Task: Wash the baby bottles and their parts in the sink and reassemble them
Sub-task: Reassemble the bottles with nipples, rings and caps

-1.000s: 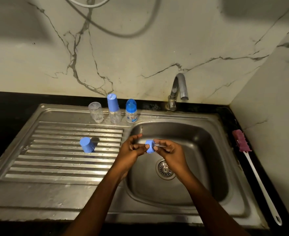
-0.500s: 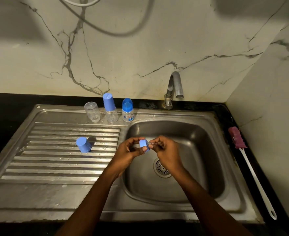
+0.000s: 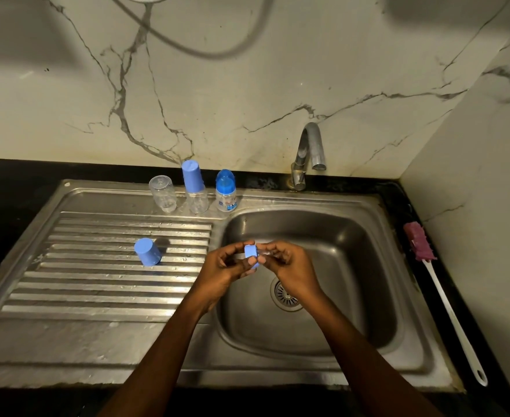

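Over the left side of the steel sink basin (image 3: 353,236), my left hand (image 3: 226,266) pinches a small blue screw ring (image 3: 251,254). My right hand (image 3: 286,263) pinches a clear teat (image 3: 265,253) at the ring's right side. At the back of the drainboard stand a clear upturned bottle (image 3: 162,194), a clear bottle with a blue cap (image 3: 194,188) over it, and an assembled small bottle with a blue dome lid (image 3: 226,191). A loose blue cap (image 3: 147,251) stands upside down on the ribbed drainboard (image 3: 97,284).
A steel tap (image 3: 307,155) curves over the basin's back edge, with no water running. A bottle brush (image 3: 440,284) with a maroon head and white handle lies on the dark counter at the right. The drain (image 3: 285,294) sits below my right hand. A marble wall stands behind.
Both hands stay together over the basin, working the blue ring and teat. The ring has turned slightly between my fingers. The view has shifted a little.
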